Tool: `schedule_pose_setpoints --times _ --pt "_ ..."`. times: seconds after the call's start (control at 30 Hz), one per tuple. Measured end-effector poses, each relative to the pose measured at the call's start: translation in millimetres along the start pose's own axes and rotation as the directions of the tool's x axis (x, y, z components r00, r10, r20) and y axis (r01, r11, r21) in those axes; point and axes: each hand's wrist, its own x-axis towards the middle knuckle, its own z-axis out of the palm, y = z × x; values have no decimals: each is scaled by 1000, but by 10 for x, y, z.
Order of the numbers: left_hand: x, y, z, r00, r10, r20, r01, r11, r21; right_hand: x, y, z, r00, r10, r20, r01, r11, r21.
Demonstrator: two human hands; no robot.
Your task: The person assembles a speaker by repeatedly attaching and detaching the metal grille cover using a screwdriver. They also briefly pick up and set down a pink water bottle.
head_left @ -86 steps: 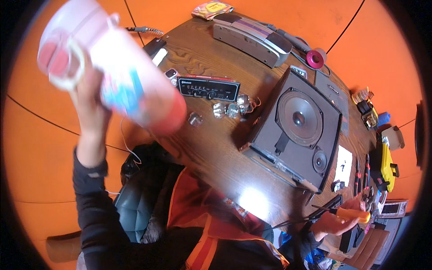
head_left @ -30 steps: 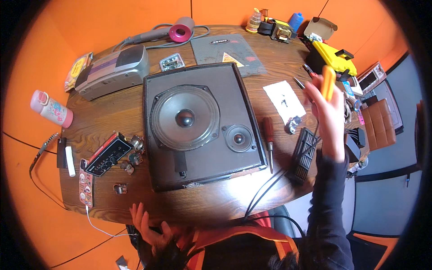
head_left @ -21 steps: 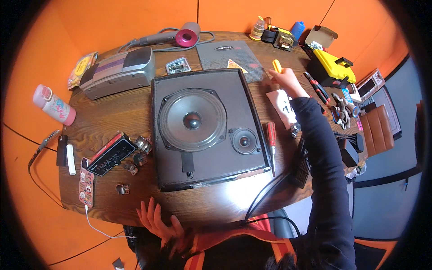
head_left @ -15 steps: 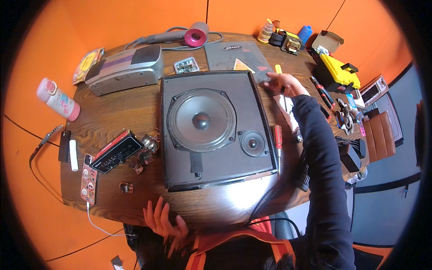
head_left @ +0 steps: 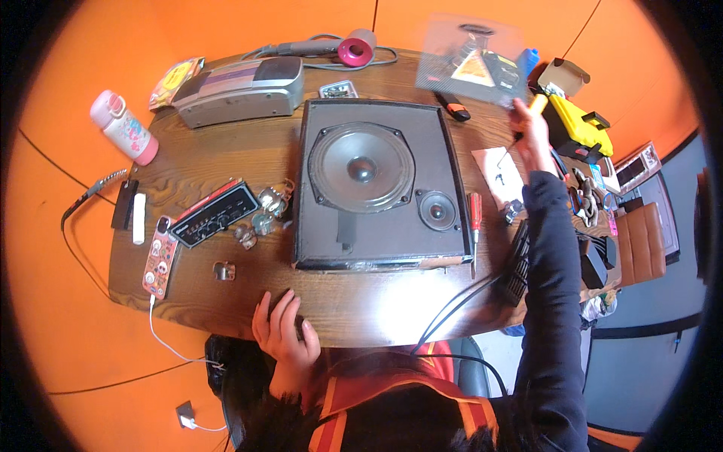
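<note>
My right hand (head_left: 533, 135) is raised beyond the right edge of the speaker and grips the corner of a grey mesh speaker grille (head_left: 443, 49), held up at the table's far side. The bottles behind show through its mesh. In the same hand is a screwdriver (head_left: 538, 104), its yellow handle upward and its thin shaft slanting down. The black speaker (head_left: 361, 241) lies face up mid-table, with a large cone and a small one. My left hand (head_left: 283, 331) rests at the near table edge, fingers spread, holding nothing.
A red-handled screwdriver (head_left: 475, 215) lies right of the speaker, beside a white paper (head_left: 497, 175). Behind it is a black-and-orange tool (head_left: 453, 108). A yellow toolbox (head_left: 576, 128) stands far right. Left are a control panel (head_left: 215, 215), a phone (head_left: 160, 260) and a bottle (head_left: 124, 128).
My right hand has lifted the grille off the table and carried it right and away, uncovering the black-and-orange tool. My left hand has settled onto the table edge. The whole view has shifted.
</note>
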Motion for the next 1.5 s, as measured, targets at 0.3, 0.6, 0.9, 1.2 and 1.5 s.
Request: schedule_pose_setpoints --times 0.3,0.6,0.9,1.2,1.5 --pt "259 246 -196 997 -65 29 72 918 -391 -1682 -671 107 984 170 -47 -159 969 187" --pt "682 466 -69 990 -44 -135 -43 814 -579 -2708 -348 382 890 456 -3 -420 821 388" --pt "605 503 5 963 -229 -140 86 757 -648 -2706 -232 473 895 403 193 -433 889 150" --pt "567 457 74 940 -333 -74 176 658 -732 -2704 -336 293 982 10 188 93 841 -533" --pt "656 313 42 901 -432 43 291 527 -798 -2687 -62 276 935 -170 311 313 809 -497"
